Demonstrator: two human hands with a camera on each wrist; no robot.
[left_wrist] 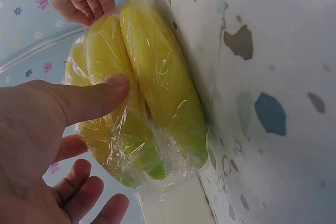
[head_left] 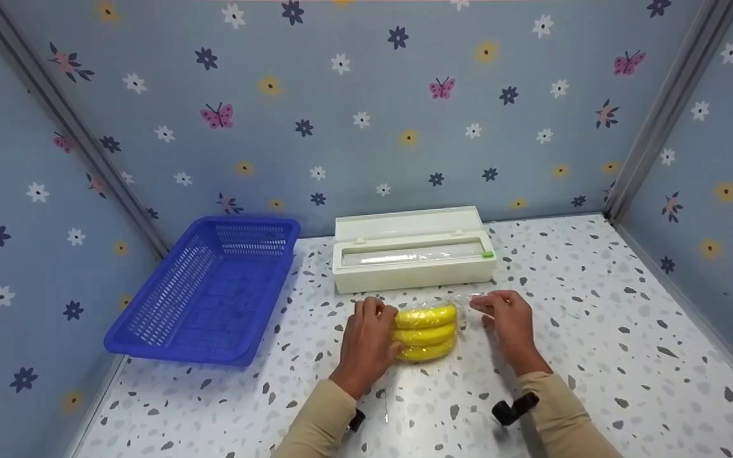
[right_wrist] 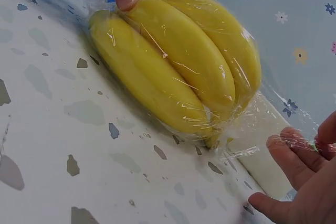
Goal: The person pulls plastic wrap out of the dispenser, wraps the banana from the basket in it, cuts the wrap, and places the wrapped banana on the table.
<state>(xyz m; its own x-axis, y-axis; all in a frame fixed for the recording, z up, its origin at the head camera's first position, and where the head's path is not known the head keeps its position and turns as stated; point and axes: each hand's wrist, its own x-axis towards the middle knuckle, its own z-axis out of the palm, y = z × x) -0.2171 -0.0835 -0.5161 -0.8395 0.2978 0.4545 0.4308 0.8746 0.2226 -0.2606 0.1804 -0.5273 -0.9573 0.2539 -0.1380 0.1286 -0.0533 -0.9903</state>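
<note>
A bunch of three yellow bananas point(head_left: 427, 333), wrapped in clear cling film, lies on the speckled tabletop. My left hand point(head_left: 369, 343) grips the bunch at its left end, thumb across the front as the left wrist view shows; greenish tips point(left_wrist: 157, 171) show through the film there. At the other end, my right hand point(head_left: 511, 324) pinches a loose tail of the cling film point(right_wrist: 252, 135), drawn out from the bananas. In the right wrist view the right hand's fingers point(right_wrist: 294, 166) are apart from the fruit itself.
Behind the bananas stands a white cling film dispenser box point(head_left: 414, 278) with its lid raised and a roll inside. A blue plastic basket point(head_left: 265, 318) sits to the left. Flower-patterned walls point(head_left: 366, 152) enclose the table at the back and sides.
</note>
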